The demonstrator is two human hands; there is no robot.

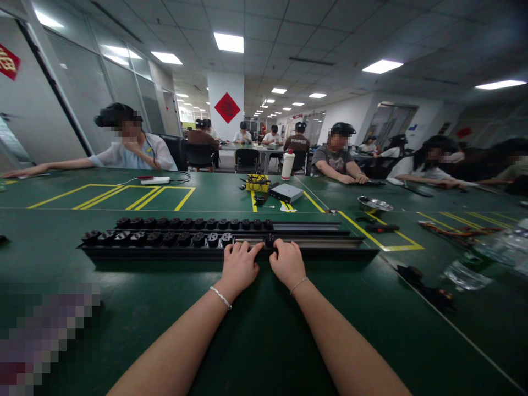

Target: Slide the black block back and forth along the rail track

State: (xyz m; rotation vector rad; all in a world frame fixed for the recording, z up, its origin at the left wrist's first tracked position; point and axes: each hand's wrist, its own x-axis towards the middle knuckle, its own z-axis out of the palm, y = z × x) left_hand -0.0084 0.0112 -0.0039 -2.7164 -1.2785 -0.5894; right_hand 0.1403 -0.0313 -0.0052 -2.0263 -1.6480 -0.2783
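Two long black rails (325, 242) lie side by side across the green table in front of me. Round black socket modules (169, 238) fill the left stretch of both rails in rows. My left hand (241, 267) rests over the near rail, its index finger stretched toward a single black socket module (269, 240) that sits apart from the row. Several other fingers of that hand lie on the rail's edge. From the other side, my right hand (289, 265) is closed, its fingertips at the same module. The fingers partly hide this module.
Beyond the rails are a yellow object with black cables (257, 182), a grey box (286, 192), a white bottle (287, 165) and a metal bowl (374, 204). Cables (451, 228) and a plastic bottle (470, 269) lie to the right. Other people sit across the table.
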